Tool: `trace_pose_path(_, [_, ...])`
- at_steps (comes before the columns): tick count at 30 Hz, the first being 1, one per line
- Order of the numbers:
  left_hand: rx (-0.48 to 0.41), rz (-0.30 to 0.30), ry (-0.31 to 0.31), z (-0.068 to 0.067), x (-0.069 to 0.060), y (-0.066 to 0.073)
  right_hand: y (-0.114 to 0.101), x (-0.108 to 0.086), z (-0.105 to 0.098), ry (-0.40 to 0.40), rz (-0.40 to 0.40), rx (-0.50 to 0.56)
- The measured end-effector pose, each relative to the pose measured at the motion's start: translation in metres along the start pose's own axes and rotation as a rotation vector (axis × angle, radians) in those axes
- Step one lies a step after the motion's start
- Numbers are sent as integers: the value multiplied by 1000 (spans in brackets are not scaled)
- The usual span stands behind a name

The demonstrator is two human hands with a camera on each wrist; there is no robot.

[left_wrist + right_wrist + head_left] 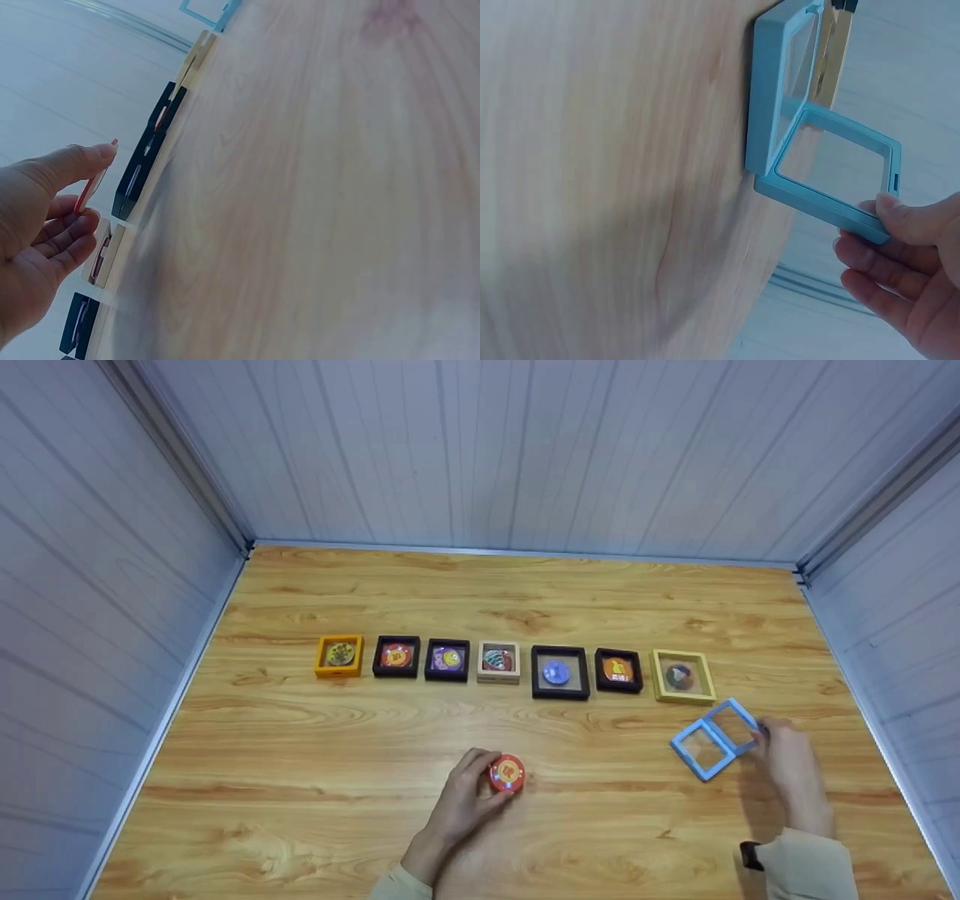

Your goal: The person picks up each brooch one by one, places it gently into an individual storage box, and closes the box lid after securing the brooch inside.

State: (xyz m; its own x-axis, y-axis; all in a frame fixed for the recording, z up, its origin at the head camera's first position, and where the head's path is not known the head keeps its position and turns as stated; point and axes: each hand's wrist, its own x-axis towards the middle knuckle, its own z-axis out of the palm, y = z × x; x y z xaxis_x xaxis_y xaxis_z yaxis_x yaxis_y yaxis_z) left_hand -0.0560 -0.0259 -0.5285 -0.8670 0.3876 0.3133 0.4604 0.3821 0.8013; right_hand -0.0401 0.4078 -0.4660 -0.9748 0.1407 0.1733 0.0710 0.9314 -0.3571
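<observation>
My left hand (466, 799) pinches a round red badge (508, 773) with an orange-yellow centre by its edge, above the table's middle. In the left wrist view the badge (91, 187) appears edge-on between thumb and fingers. At the right, my right hand (787, 757) grips one half of a light blue hinged display frame (701, 750), which is unfolded with clear film in its halves. The right wrist view has the thumb and fingers of the right hand (907, 262) on the corner of the raised half (832, 210), while the other half (763, 97) rests on the table.
Across the wooden table (300, 780) runs a row of framed badges: an orange frame (322, 670), several black frames (536, 690), a cream frame (498, 678) and a yellow frame (684, 699) near the blue one. White panel walls (480, 457) enclose the back and sides.
</observation>
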Motion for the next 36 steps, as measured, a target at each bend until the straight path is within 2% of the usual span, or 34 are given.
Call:
trace_pose_path(7, [-3,15,18,1,0,-1,-21,-3,9,-11,-33,15])
trace_pose_path(14, [-2,-8,0,2,0,0,-39,-5,19,-35,-52,53])
trace_pose_path(22, [-24,9,14,4,3,1,-57,-6,35,88,-188,80])
trace_pose_path(30, [-34,5,3,6,5,2,-81,-7,44,48,-168,106])
trace_pose_path(36, [-19,6,-4,8,8,3,-95,-6,51,52,-198,121])
